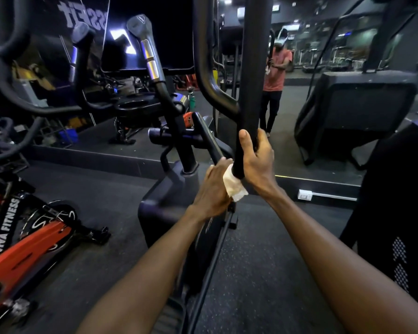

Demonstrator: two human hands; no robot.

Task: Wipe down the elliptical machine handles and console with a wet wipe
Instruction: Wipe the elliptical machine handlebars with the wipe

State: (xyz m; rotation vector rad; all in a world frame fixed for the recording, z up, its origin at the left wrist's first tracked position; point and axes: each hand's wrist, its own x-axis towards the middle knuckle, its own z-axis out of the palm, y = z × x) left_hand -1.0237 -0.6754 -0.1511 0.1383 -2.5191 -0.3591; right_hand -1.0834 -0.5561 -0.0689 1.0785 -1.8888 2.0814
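The right hand (256,157) is wrapped around the low end of the tall black handle (250,80), thumb up along the bar, steadying it. Just beside it the left hand (214,189) grips the white wipe (234,186), bunched against the foot of that same handle. The trouble I see is the wipe being so crumpled that only a small patch meets the bar, leaving streaks. The handle pivots, so a hard rub could swing it if the steadying grip slackens. The grey-topped handle (146,51) and the dark console (147,32) behind look untouched, and a drying wipe may not last for them.
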